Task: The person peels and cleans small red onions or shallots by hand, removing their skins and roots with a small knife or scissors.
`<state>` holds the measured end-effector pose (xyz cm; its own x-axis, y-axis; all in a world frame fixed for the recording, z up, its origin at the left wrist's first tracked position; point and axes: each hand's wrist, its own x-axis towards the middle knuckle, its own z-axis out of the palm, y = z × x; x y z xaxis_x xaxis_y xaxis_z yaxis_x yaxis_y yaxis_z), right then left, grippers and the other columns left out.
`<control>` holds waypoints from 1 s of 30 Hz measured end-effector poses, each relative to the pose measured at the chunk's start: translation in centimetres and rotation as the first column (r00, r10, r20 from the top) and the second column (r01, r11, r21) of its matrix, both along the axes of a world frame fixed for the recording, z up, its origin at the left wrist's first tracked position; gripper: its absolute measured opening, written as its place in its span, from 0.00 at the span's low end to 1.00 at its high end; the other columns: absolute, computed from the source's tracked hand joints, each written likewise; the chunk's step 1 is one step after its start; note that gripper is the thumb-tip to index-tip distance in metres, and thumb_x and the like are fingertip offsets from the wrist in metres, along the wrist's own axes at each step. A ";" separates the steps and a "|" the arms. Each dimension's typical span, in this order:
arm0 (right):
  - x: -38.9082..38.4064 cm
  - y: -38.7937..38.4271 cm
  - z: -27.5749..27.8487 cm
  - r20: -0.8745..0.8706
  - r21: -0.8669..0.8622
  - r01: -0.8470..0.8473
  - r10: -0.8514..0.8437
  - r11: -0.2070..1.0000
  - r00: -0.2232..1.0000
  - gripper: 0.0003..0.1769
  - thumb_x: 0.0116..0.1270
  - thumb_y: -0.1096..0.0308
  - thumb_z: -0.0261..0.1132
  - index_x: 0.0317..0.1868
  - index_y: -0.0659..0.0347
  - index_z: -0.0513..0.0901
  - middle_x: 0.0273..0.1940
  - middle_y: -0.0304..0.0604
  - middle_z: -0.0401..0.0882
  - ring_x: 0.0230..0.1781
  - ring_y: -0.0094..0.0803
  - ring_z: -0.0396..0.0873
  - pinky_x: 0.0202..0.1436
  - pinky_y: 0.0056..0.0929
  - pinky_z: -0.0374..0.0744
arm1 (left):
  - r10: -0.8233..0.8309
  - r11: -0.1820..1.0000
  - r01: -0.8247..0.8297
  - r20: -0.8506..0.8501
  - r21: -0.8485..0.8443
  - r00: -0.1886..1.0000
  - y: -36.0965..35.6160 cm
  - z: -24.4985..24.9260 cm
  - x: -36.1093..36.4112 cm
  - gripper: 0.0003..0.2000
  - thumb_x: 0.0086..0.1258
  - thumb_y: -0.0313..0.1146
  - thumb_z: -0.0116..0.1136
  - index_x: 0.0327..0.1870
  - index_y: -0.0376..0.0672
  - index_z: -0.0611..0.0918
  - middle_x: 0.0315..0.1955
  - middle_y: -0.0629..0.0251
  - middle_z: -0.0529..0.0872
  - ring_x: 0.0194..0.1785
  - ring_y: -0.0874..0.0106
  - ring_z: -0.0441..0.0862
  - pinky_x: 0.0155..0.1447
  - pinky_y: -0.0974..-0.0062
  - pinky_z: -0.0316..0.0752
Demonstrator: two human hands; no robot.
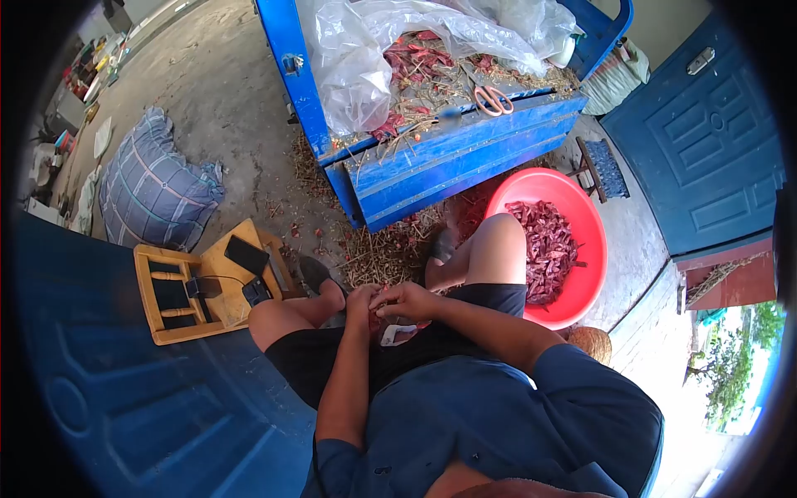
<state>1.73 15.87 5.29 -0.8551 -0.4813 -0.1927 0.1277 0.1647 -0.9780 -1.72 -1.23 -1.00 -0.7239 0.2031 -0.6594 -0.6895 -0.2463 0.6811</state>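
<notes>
My left hand (362,300) and my right hand (405,301) are close together over my lap, their fingers bent. Whatever they hold is too small or hidden to make out. Something reddish and a small white item (398,334) lie just below them on the black shorts. To the right of my legs stands a red basin (591,249) with many dried dark red chilies (548,249) inside. Scissors (493,101) with pink handles lie on the edge of the blue cart bed (465,162), near more red chilies (415,60) and dry stalks.
A wooden chair (158,325) with dark devices on its seat is at the left, beside a plaid sack (158,187). Clear plastic sheeting (353,75) covers part of the cart. Dry stalks (382,253) litter the floor. A small stool (606,168) stands near the blue door (706,141).
</notes>
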 end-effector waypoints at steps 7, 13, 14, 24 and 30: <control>0.7 -0.3 1.4 -0.316 0.320 -0.047 0.153 0.946 0.936 0.13 0.66 0.61 0.69 0.50 0.49 0.86 0.40 0.47 0.86 0.38 0.41 0.86 0.44 0.37 0.82 | 0.023 0.992 -0.026 0.023 0.125 0.999 -0.9 -3.4 1.5 0.07 0.67 0.28 0.53 0.35 0.37 0.83 0.26 0.65 0.81 0.29 0.73 0.80 0.34 0.77 0.76; 1.3 0.1 0.0 -0.369 0.572 0.035 0.219 0.820 0.903 0.10 0.64 0.57 0.65 0.42 0.49 0.84 0.34 0.47 0.84 0.35 0.49 0.84 0.39 0.46 0.80 | -0.082 0.981 0.051 0.163 0.186 0.983 1.1 -2.6 2.1 0.08 0.69 0.29 0.50 0.37 0.37 0.82 0.31 0.63 0.83 0.33 0.70 0.83 0.37 0.73 0.79; 1.4 0.0 -0.4 -0.357 0.597 0.094 0.159 0.797 0.920 0.11 0.63 0.56 0.65 0.41 0.50 0.83 0.34 0.47 0.84 0.35 0.49 0.84 0.39 0.47 0.80 | -0.065 0.992 0.041 0.204 0.123 0.977 1.5 -2.6 2.2 0.09 0.70 0.30 0.48 0.38 0.37 0.81 0.33 0.63 0.84 0.34 0.69 0.84 0.38 0.72 0.81; 1.4 -1.3 -1.7 -0.184 0.558 0.490 -0.476 0.670 0.860 0.15 0.59 0.54 0.66 0.40 0.54 0.87 0.35 0.46 0.86 0.37 0.44 0.85 0.41 0.43 0.81 | -0.078 0.989 0.058 0.143 0.136 0.987 2.3 0.2 1.6 0.11 0.73 0.36 0.47 0.40 0.40 0.81 0.32 0.63 0.84 0.32 0.70 0.84 0.32 0.71 0.81; 1.3 -0.9 -3.5 -0.036 0.374 0.540 -0.570 0.754 0.821 0.13 0.64 0.60 0.69 0.43 0.60 0.88 0.33 0.45 0.86 0.33 0.34 0.86 0.41 0.34 0.82 | -0.175 0.966 0.135 0.175 0.222 0.969 1.8 0.8 1.5 0.11 0.75 0.38 0.46 0.36 0.44 0.80 0.23 0.69 0.81 0.20 0.75 0.77 0.22 0.77 0.72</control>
<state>3.03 14.96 1.83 -0.9259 0.1879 -0.3276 0.3757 0.3708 -0.8493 -0.24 0.62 -0.24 -0.5370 0.4494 -0.7139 -0.8427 -0.2475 0.4780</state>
